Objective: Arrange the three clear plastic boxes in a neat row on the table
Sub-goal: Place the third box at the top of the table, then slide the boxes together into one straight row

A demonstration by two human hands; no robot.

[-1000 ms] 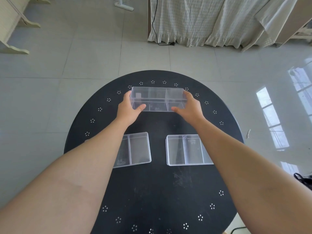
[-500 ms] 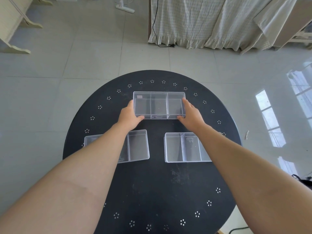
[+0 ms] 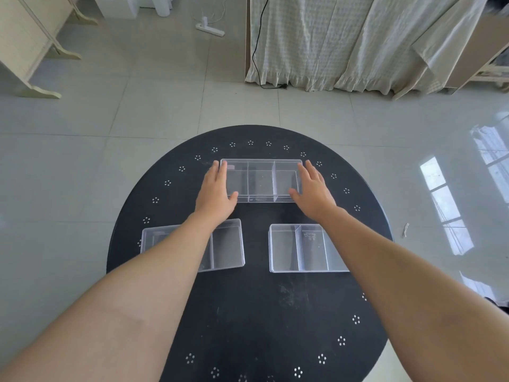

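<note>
Three clear plastic divided boxes lie on the round black table point(image 3: 248, 312). The far box point(image 3: 261, 180), with three compartments, rests flat near the table's far edge. My left hand point(image 3: 216, 188) lies flat against its left end and my right hand point(image 3: 312, 188) against its right end. The fingers of both hands are stretched out and the thumbs touch the box's front corners. Closer to me, the left box point(image 3: 227, 244) is partly hidden under my left forearm. My right forearm covers the right side of the right box point(image 3: 297, 248).
The table has a ring of small white flower marks near its rim. Beyond it is grey tiled floor, with a curtain-draped bed frame point(image 3: 344, 42) at the back, a power strip point(image 3: 210, 28) and pale furniture legs point(image 3: 35, 86) at the left.
The far box was held up tilted between both hands; it now lies flat on the table, slightly farther away. My fingers have straightened from a curled grip.
</note>
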